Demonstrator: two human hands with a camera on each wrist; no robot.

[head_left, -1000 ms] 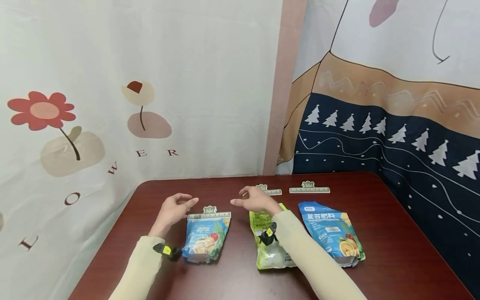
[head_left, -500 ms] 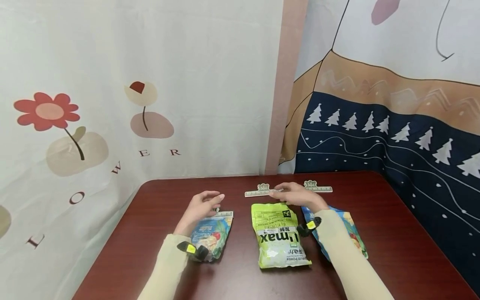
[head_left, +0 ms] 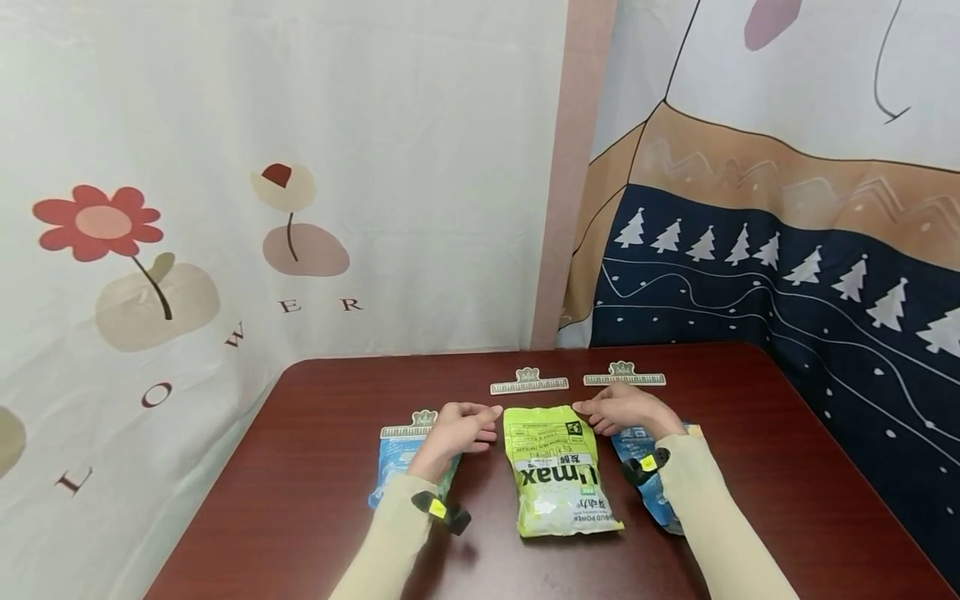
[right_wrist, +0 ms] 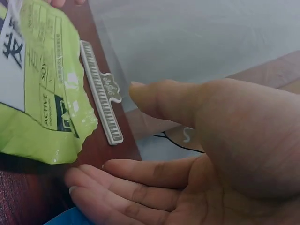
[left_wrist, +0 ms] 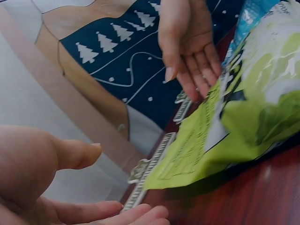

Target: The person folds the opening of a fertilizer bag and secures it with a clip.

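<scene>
A yellow-green printed bag (head_left: 558, 475) lies on the table between my hands, its top edge toward the back. My left hand (head_left: 457, 433) is by the bag's upper left corner, thumb and fingers apart in the left wrist view. By the upper right corner is my right hand (head_left: 626, 410), its fingers fairly straight and spread from the thumb in the right wrist view. Neither hand plainly grips the bag. Beneath my left hand, partly hidden, lies a blue bag (head_left: 397, 462) with a ruler-edged clip (head_left: 408, 431) across its top. A second blue bag (head_left: 654, 500) is partly covered by my right arm.
Two more ruler-edged clips lie near the table's back edge: a left clip (head_left: 529, 384) behind the green bag and a right clip (head_left: 625, 377) behind my right hand. A printed curtain (head_left: 420, 183) hangs behind the dark red table (head_left: 315, 467).
My left hand has moved right from the clipped blue bag to the green bag's left corner. My right hand has moved right, across the green bag to its right corner. The bags stay put.
</scene>
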